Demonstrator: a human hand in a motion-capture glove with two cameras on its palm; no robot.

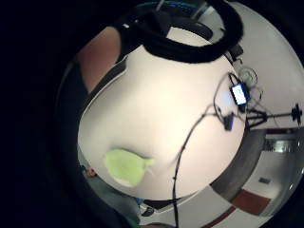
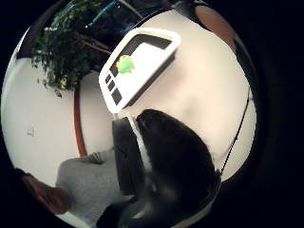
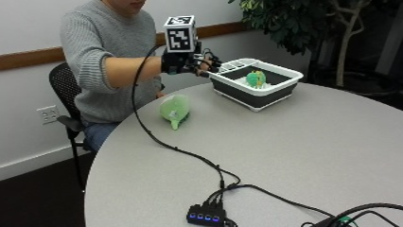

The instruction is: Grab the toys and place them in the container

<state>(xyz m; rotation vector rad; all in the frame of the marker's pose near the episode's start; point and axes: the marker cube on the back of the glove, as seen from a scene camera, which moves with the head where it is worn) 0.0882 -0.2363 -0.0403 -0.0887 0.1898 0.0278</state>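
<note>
In the outside view my gloved right hand (image 3: 192,64) hovers above the table, just left of the container (image 3: 277,91), its fingers relaxed and holding nothing. The container is a white-rimmed basin with black walls, and a small green and yellow toy (image 3: 255,78) lies inside it. The thumb side palm view shows the same container (image 2: 164,40) with that toy (image 2: 125,64) in it. A light green plush toy (image 3: 174,109) lies on the grey round table (image 3: 290,156) below and in front of my hand. It also shows on the table in the little finger side palm view as the plush toy (image 1: 125,166).
A black cable (image 3: 182,151) runs from my arm across the table to a small hub with blue lights (image 3: 205,217) at the near edge. A leafy plant (image 3: 302,21) stands behind the container. The person sits on a black chair (image 3: 62,90).
</note>
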